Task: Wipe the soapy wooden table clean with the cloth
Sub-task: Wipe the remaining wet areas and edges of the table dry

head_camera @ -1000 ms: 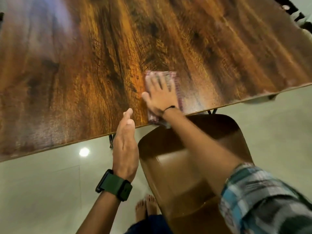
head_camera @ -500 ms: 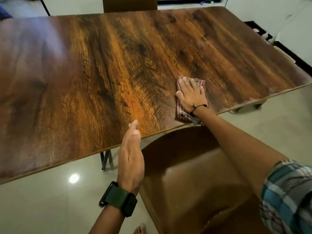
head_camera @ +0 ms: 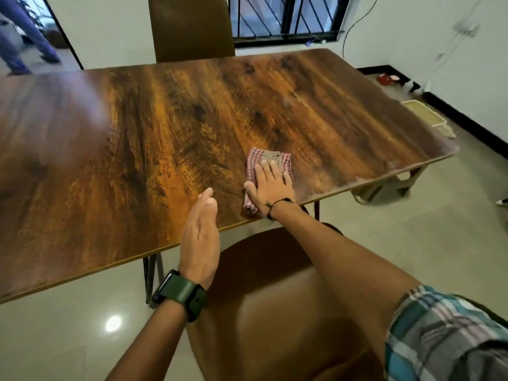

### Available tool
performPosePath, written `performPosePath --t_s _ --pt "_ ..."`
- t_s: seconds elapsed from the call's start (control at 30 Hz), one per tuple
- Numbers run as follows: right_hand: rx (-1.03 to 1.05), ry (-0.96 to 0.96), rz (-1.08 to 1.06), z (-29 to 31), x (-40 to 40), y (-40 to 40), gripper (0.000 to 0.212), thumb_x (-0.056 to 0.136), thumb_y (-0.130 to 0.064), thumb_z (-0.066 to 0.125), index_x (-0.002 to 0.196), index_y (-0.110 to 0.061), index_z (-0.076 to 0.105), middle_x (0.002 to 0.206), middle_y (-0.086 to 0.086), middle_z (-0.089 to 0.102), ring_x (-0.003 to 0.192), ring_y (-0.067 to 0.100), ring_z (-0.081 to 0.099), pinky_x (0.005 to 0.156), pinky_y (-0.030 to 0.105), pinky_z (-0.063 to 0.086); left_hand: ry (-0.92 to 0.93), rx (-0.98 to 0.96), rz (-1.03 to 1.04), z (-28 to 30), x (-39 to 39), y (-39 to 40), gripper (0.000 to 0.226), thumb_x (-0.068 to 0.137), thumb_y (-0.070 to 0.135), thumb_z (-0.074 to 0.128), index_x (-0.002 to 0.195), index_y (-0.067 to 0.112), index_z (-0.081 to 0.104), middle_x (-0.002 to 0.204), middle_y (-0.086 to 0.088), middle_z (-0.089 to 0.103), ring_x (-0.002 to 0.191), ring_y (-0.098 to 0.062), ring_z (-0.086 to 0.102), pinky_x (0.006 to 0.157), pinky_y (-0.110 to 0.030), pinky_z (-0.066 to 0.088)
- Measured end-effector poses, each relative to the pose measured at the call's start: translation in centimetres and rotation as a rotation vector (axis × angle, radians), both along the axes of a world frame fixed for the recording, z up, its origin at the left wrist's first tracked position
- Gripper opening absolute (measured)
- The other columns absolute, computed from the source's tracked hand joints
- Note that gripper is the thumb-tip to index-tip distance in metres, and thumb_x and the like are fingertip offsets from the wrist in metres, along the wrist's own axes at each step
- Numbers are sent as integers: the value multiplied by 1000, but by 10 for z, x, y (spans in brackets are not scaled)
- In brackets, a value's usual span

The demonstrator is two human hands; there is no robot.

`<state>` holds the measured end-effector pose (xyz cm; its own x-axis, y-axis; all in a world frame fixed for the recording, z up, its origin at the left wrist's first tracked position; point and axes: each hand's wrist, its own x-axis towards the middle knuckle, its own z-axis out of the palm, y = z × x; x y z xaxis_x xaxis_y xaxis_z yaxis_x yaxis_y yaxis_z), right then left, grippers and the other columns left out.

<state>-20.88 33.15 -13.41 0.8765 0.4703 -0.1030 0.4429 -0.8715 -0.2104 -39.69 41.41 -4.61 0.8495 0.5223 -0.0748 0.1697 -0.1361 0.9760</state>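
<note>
- Two hands are showing: the right hand [head_camera: 270,185] is pressing flat, fingers spread, on the checked cloth [head_camera: 268,167], hiding its middle.
- Under that palm, the cloth is lying near the wooden table [head_camera: 137,149]'s near edge.
- Left of it, the left hand [head_camera: 200,237] is hovering open, edge-on.
- Below both, a brown chair [head_camera: 275,292] is standing.

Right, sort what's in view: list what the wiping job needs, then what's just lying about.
Job:
- table
- cloth, flat on the table near its front edge
- right hand, pressed flat on the cloth
- left hand, open, edge-on at the table's front edge

Lying about:
- near chair
- far chair
- red thing on the floor by the wall
- mat on the floor
</note>
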Motion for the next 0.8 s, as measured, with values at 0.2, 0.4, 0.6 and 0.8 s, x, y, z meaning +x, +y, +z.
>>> performPosePath --t_s 0.2,0.4,0.6,0.8 --pt "-9 60 154 6 34 -63 55 100 -45 14 151 -23 6 159 -5 -3 146 15 -7 117 43 -1 18 136 14 27 -1 -78 55 88 54 24 137 31 33 148 10 30 131 2 24 105 -23 16" --pt "-19 95 4 12 114 -185 53 101 -40 14 151 -26 3 159 -7 -7 145 14 -9 116 44 -3 -18 166 110 44 19 -155 61 83 58 24 137 30 34 147 12 30 130 7 23 94 -6 17" --pt "-54 151 -89 9 146 -229 55 101 -35 18 151 -22 0 159 -1 -12 145 20 -14 116 45 -8 20 124 141 53 47 -229 62 82 54 22 139 30 31 150 9 27 137 0 20 110 -25 18" --pt "-33 15 215 3 66 -149 60 99 -41 15 150 -16 -4 158 5 -11 144 27 -14 114 48 -11 24 136 148 44 65 -250 61 81 56 20 137 35 30 150 12 26 136 -1 20 107 -26 17"
